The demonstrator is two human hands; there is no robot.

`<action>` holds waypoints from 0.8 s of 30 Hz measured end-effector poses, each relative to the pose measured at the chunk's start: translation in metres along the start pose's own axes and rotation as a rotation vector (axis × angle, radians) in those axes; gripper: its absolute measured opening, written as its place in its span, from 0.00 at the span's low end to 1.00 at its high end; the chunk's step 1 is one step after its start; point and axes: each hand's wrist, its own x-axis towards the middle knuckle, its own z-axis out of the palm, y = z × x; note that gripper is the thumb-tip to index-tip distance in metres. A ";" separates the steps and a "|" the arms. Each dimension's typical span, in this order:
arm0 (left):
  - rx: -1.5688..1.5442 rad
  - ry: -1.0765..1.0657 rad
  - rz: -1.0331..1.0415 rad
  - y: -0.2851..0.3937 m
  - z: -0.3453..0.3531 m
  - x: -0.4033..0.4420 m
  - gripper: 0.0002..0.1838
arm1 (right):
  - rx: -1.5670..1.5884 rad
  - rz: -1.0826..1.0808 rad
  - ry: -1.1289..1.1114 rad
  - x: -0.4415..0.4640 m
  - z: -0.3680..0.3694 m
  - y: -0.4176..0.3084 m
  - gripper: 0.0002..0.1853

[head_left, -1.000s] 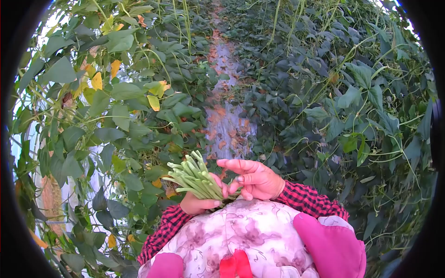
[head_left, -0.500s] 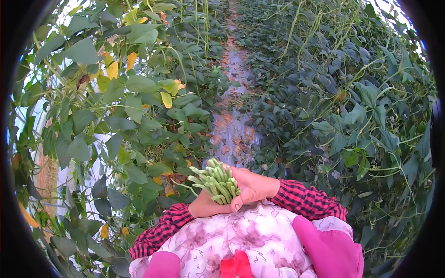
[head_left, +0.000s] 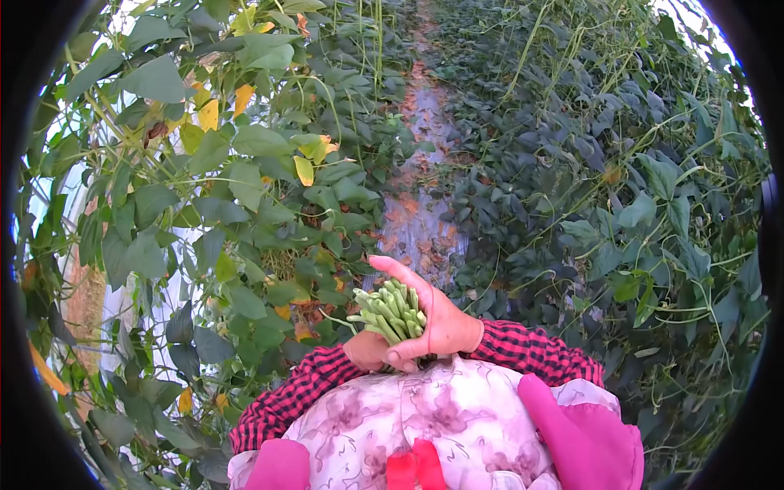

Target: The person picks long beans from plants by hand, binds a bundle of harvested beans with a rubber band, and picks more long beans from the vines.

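Note:
A bunch of green long beans is upright in front of my apron, its cut ends toward me. My left hand is closed around the lower part of the bunch; most of its fingers are hidden. My right hand lies against the right side of the bunch, with its fingers stretched out behind the beans and its thumb low in front. A thin reddish line crosses the right palm, perhaps a band or string; I cannot tell which. One thin bean end sticks out to the left of the bunch.
Leafy bean vines with some yellow leaves rise on the left. Dense dark vines stand on the right. Between them runs a narrow path with plastic sheeting and dry leaves. Checked sleeves and a flowered apron cover the wearer.
My right hand has opened, its fingers now stretching up and left past the bunch. The bunch sits slightly farther right, and the view has shifted a little.

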 end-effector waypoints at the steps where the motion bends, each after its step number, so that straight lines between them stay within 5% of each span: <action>1: -0.056 0.040 0.004 -0.003 0.000 0.002 0.38 | 0.058 0.052 0.041 0.000 0.001 0.000 0.51; 6: -0.257 0.108 0.116 0.005 0.015 0.004 0.41 | -0.045 -0.052 0.133 0.001 -0.005 0.006 0.47; 11: -0.319 0.138 0.061 -0.008 0.002 -0.002 0.40 | 0.240 0.010 0.024 -0.006 -0.006 0.008 0.43; 14: -0.286 0.086 0.128 -0.013 -0.001 -0.001 0.34 | 0.217 -0.020 0.029 -0.008 -0.005 0.010 0.43; 19: -0.690 0.254 0.281 -0.013 -0.011 -0.005 0.15 | 0.271 -0.029 0.120 -0.014 -0.001 0.001 0.43; 21: -0.492 0.456 0.414 0.015 -0.005 -0.011 0.08 | 0.348 -0.010 0.122 -0.015 -0.002 0.001 0.43; 24: -0.096 0.460 0.586 0.068 0.016 -0.027 0.07 | 0.330 0.041 0.051 -0.014 -0.003 0.004 0.42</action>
